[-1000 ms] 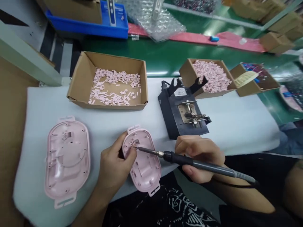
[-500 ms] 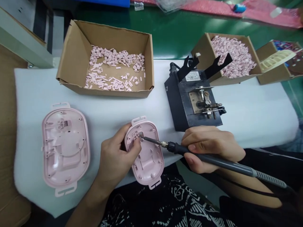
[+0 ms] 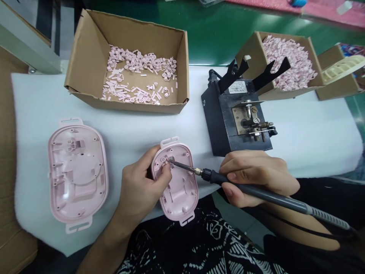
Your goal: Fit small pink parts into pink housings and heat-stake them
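My left hand (image 3: 144, 180) grips a pink plastic shell (image 3: 182, 194) by its upper left edge, the thumb pressed inside near a small pink part (image 3: 164, 160). In my right hand (image 3: 256, 177) is a soldering iron (image 3: 216, 178), held like a pen. Its dark tip reaches the small part beside my left thumb; whether it touches is too small to tell. A second, larger-looking pink shell (image 3: 82, 167) lies to the left on the white cloth, open side up, with a similar small part fitted near its top.
Behind the hands stands a cardboard box (image 3: 182, 76) with small pink parts scattered inside. A black soldering stand (image 3: 215, 121) is right of centre. Farther right are a box heaped with pink parts (image 3: 291, 64) and another box (image 3: 330, 91). White cloth (image 3: 310, 137) covers the table.
The view has shifted slightly, so the boxes and the stand sit a little differently in it. Both hands keep their grips, and the iron's tip stays at nearly the same spot in the shell.
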{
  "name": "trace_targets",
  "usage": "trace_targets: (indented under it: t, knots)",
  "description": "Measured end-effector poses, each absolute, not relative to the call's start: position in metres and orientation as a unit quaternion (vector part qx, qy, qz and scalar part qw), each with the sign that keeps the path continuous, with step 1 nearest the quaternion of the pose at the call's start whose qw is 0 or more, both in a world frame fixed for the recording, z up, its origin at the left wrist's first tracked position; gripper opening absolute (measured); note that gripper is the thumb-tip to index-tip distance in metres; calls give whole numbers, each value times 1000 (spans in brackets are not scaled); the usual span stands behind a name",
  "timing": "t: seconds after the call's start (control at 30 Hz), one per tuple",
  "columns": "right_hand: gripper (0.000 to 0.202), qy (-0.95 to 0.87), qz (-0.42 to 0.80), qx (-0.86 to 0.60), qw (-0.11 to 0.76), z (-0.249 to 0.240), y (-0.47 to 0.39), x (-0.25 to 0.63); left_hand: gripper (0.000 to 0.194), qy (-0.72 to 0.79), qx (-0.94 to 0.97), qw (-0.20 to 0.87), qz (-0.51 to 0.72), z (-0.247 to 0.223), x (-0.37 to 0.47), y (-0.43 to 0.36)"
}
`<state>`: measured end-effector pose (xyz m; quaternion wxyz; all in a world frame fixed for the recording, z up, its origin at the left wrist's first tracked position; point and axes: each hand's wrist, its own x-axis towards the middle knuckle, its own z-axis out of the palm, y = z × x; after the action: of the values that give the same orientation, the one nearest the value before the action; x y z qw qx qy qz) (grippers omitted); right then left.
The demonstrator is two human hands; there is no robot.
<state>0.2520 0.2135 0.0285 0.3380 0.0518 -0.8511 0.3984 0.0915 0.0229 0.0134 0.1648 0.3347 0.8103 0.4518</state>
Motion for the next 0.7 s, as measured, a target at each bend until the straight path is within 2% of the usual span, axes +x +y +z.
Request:
trace_targets:
  t: [0.7]
  knots:
    - [22, -862, 385, 71, 323, 28, 216, 253, 33, 808, 347, 162, 448, 12, 91, 24]
